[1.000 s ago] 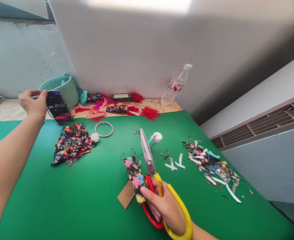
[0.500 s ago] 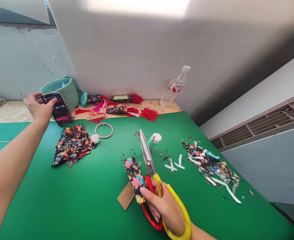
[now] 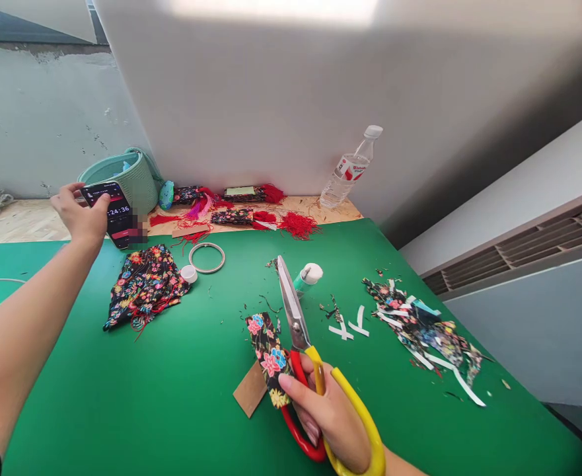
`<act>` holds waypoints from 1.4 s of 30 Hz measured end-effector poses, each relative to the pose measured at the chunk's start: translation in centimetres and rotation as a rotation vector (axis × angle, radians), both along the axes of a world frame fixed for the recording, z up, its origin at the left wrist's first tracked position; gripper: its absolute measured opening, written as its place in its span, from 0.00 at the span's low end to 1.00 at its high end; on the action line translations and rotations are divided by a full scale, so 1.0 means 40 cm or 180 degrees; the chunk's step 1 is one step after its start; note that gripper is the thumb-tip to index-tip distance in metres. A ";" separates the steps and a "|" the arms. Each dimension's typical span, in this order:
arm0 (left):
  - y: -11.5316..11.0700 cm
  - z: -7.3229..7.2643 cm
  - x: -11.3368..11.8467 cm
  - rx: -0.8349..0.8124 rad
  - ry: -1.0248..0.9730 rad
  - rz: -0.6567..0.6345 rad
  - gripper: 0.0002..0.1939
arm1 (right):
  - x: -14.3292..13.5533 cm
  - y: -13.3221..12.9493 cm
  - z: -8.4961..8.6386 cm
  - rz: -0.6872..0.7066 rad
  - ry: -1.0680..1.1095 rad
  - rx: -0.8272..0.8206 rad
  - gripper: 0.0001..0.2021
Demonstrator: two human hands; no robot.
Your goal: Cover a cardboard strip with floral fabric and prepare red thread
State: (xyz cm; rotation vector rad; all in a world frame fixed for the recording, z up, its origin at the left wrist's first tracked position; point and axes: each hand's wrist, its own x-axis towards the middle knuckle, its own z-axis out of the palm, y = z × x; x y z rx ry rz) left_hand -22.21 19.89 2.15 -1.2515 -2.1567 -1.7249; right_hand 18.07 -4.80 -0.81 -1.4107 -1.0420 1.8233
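At the far left, my left hand grips the top of a black smartphone, thumb on its screen, which shows a running-style time display. The phone leans in front of a mint-green basket. My right hand is closed around a pair of scissors with red and yellow handles, blades together and pointing away. That same hand pinches a strip of black floral fabric between thumb and fingers. Partly under the strip lies a brown card.
Folded floral fabric lies left of centre beside a white cap and a metal ring. A glue stick stands beyond the scissors. Fabric scraps cover the right side. Red tassels and a water bottle are along the back.
The view has shifted very slightly. Both hands keep their grips on the phone, the scissors and the fabric strip; nothing else has visibly moved.
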 end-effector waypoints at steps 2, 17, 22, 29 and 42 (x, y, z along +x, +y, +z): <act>-0.003 -0.003 0.001 -0.0024 0.0018 -0.0040 0.29 | 0.000 -0.001 -0.003 -0.0011 0.0021 0.0002 0.23; -0.009 -0.010 0.008 -0.0093 0.0171 -0.0020 0.31 | -0.001 -0.004 0.002 0.0038 0.0034 -0.0077 0.25; -0.009 -0.009 0.010 -0.0090 0.0123 -0.0011 0.32 | -0.001 -0.005 -0.002 0.0036 0.0013 -0.0093 0.25; -0.009 -0.006 0.007 -0.0069 -0.0013 -0.0129 0.30 | 0.001 -0.008 0.003 0.0033 -0.0021 -0.0063 0.22; -0.294 0.025 0.400 0.0271 -0.0584 -0.1148 0.32 | -0.010 -0.010 -0.018 0.0057 0.0031 0.0248 0.23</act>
